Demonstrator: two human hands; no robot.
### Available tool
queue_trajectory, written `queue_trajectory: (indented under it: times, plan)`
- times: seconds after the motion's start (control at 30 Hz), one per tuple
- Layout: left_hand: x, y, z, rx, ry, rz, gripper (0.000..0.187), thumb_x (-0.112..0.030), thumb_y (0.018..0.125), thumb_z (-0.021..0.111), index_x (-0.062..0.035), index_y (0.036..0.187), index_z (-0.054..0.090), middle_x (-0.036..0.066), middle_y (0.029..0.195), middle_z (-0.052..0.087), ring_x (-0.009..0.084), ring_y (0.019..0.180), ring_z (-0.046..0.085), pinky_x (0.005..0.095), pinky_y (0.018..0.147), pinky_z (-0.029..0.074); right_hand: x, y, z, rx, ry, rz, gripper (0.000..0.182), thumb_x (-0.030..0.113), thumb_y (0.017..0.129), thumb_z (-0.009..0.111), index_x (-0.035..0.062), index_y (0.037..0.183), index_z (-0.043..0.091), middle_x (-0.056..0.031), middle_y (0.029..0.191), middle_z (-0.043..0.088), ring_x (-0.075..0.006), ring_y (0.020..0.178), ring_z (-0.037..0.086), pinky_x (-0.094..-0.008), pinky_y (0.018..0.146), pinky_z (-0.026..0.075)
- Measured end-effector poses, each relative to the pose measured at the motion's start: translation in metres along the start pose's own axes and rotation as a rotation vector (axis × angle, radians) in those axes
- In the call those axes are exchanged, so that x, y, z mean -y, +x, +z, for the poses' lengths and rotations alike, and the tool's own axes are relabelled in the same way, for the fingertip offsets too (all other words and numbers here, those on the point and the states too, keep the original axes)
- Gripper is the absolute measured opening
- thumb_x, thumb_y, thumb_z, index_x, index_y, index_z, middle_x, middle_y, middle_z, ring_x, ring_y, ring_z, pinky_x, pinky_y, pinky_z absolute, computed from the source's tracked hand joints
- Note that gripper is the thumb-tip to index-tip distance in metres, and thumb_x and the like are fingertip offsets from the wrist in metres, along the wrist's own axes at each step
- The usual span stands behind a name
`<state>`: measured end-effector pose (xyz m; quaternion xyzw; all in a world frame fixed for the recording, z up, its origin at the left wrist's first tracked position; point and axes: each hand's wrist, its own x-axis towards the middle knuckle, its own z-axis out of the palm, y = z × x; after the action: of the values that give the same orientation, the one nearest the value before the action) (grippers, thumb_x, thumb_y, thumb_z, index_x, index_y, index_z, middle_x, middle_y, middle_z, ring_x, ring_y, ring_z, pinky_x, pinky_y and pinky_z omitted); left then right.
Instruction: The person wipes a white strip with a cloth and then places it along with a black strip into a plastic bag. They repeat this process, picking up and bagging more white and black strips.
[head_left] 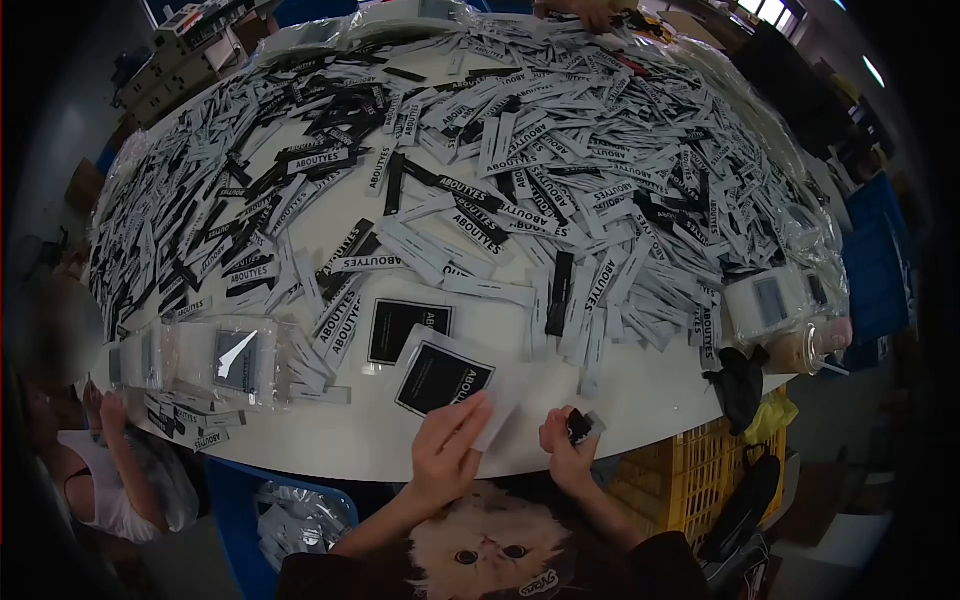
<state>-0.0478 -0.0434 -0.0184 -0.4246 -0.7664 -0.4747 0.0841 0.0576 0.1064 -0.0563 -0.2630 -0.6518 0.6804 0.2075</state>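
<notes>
My left hand (447,452) is closed on the edge of a flat white packet (452,378) with a black square printed ABOUTYES. Its upper left corner overlaps another such packet (400,328) lying on the table. Just to the right, my right hand (567,448) is closed around a small black-and-pale strip (580,426), seen nearly end-on. Ahead of both hands lie many loose black and white ABOUTYES strips (598,290), heaped and overlapping.
Clear-wrapped stacks of packets (232,362) sit at the left front of the white table (650,400). A drink cup (795,350) and a black bag (737,390) are at the right. Below are a blue bin (228,520) and yellow crate (680,470). Another person (115,470) sits at left.
</notes>
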Motion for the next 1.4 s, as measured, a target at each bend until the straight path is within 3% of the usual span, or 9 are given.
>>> queue_trajectory:
  times: [0.27, 0.4, 0.5, 0.73, 0.9, 1.13, 1.2, 1.3, 1.4]
  plan:
    - [-0.005, -0.001, 0.001, 0.345, -0.289, -0.088, 0.047, -0.011, 0.071, 0.069, -0.0012, 0.115, 0.056, 0.014, 0.122, 0.052, 0.0281, 0.102, 0.053, 0.0353, 0.083, 0.046, 0.054, 0.028, -0.002, 0.335, -0.297, 0.061, 0.022, 0.014, 0.083, 0.061, -0.0024, 0.071, 0.053, -0.0069, 0.055, 0.045, -0.0092, 0.052, 0.040, -0.0263, 0.048, 0.034]
    - [-0.010, -0.001, -0.003, 0.408, -0.403, -0.508, 0.033, -0.018, 0.076, 0.069, -0.0006, 0.102, 0.059, 0.012, 0.085, 0.065, 0.0223, 0.071, 0.063, 0.0281, 0.065, 0.051, 0.047, 0.018, 0.006, 0.502, -0.330, -0.172, 0.017, 0.013, 0.080, 0.064, -0.0003, 0.075, 0.055, -0.0102, 0.062, 0.054, -0.0134, 0.055, 0.048, -0.0267, 0.053, 0.040]
    - [-0.001, 0.001, 0.006, 0.340, -0.380, -0.527, 0.025, -0.016, 0.078, 0.068, 0.0007, 0.093, 0.058, 0.009, 0.069, 0.063, 0.0159, 0.059, 0.062, 0.0234, 0.057, 0.049, 0.041, 0.017, 0.012, 0.491, -0.264, -0.198, 0.015, 0.010, 0.078, 0.066, 0.0007, 0.074, 0.056, -0.0085, 0.066, 0.056, -0.0126, 0.059, 0.051, -0.0264, 0.055, 0.041]
    - [-0.008, 0.009, 0.001, 0.305, -0.765, -0.720, 0.017, -0.008, 0.079, 0.063, 0.0026, 0.091, 0.058, 0.010, 0.069, 0.062, 0.0087, 0.066, 0.061, 0.0219, 0.060, 0.048, 0.048, 0.023, 0.004, 0.449, -0.159, -0.157, 0.018, 0.006, 0.074, 0.067, 0.0017, 0.090, 0.059, -0.0086, 0.077, 0.056, -0.0134, 0.065, 0.051, -0.0262, 0.061, 0.042]
    - [-0.015, 0.016, 0.004, 0.207, -0.510, -0.595, 0.026, -0.004, 0.071, 0.066, 0.0024, 0.094, 0.055, 0.013, 0.081, 0.061, 0.0204, 0.074, 0.064, 0.0282, 0.066, 0.049, 0.050, 0.015, 0.026, 0.376, -0.582, -0.578, 0.061, 0.002, 0.060, 0.063, -0.0067, 0.118, 0.045, -0.0167, 0.088, 0.057, -0.0286, 0.072, 0.054, -0.0336, 0.063, 0.046]
    - [-0.006, 0.003, 0.004, 0.292, -0.012, -0.455, 0.032, -0.002, 0.058, 0.069, 0.0020, 0.085, 0.054, 0.015, 0.086, 0.055, 0.0327, 0.077, 0.056, 0.0389, 0.066, 0.047, 0.044, 0.020, 0.025, 0.335, -0.626, -0.664, 0.056, 0.000, 0.058, 0.064, -0.0022, 0.112, 0.053, -0.0147, 0.077, 0.056, -0.0270, 0.060, 0.052, -0.0304, 0.056, 0.045]
    - [-0.004, 0.003, -0.001, 0.308, 0.019, -0.441, 0.032, -0.002, 0.057, 0.069, 0.0010, 0.084, 0.054, 0.014, 0.090, 0.056, 0.0341, 0.079, 0.056, 0.0385, 0.069, 0.047, 0.050, 0.021, 0.025, 0.236, -0.578, -0.539, 0.047, -0.002, 0.062, 0.062, -0.0019, 0.109, 0.055, -0.0107, 0.073, 0.055, -0.0220, 0.057, 0.051, -0.0280, 0.055, 0.043]
    - [-0.014, 0.027, -0.015, -0.228, 0.093, -0.158, 0.033, -0.002, 0.058, 0.070, -0.0032, 0.087, 0.054, 0.012, 0.103, 0.057, 0.0330, 0.093, 0.056, 0.0402, 0.078, 0.047, 0.056, 0.028, 0.024, 0.271, -0.338, -0.420, 0.035, -0.006, 0.068, 0.056, -0.0010, 0.102, 0.057, -0.0050, 0.075, 0.056, -0.0140, 0.061, 0.050, -0.0251, 0.057, 0.042]
    - [-0.004, 0.015, -0.017, -0.040, -0.022, 0.220, 0.039, -0.006, 0.059, 0.071, -0.0037, 0.094, 0.054, 0.013, 0.114, 0.052, 0.0321, 0.105, 0.052, 0.0413, 0.080, 0.047, 0.053, 0.020, 0.022, 0.329, -0.078, -0.102, 0.023, -0.002, 0.076, 0.055, -0.0013, 0.099, 0.056, -0.0014, 0.072, 0.055, -0.0071, 0.062, 0.051, -0.0228, 0.052, 0.040]
